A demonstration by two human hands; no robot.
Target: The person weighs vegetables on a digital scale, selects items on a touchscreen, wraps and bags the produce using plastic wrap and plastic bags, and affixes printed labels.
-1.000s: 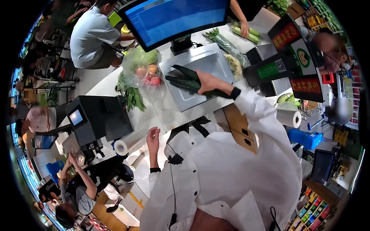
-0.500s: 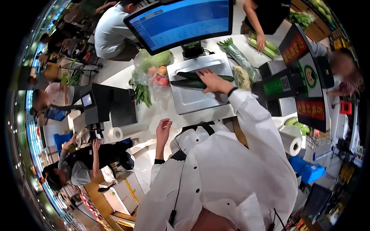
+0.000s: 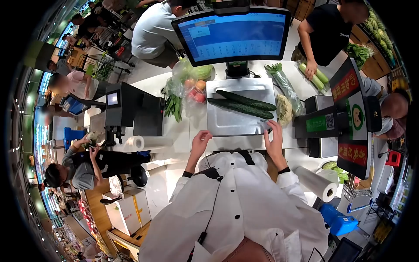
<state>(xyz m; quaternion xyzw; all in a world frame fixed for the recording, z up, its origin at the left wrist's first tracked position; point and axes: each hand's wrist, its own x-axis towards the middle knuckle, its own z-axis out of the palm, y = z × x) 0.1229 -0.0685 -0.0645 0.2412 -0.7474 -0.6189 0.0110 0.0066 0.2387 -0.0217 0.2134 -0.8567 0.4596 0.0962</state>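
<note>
At near edge of metal weighing platform [image 3: 233,125], holding left hand [image 3: 201,142] loosely curled, right hand [image 3: 274,139] part-spread; having two cucumbers [image 3: 235,107] lying side by side just beyond, on platform, nearer right hand.

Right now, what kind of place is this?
Probably a grocery shop's weighing counter. Two cucumbers lie on a metal plate that looks like a scale, a screen stands behind it, and a clear bag of fruit sits beside it.
</note>
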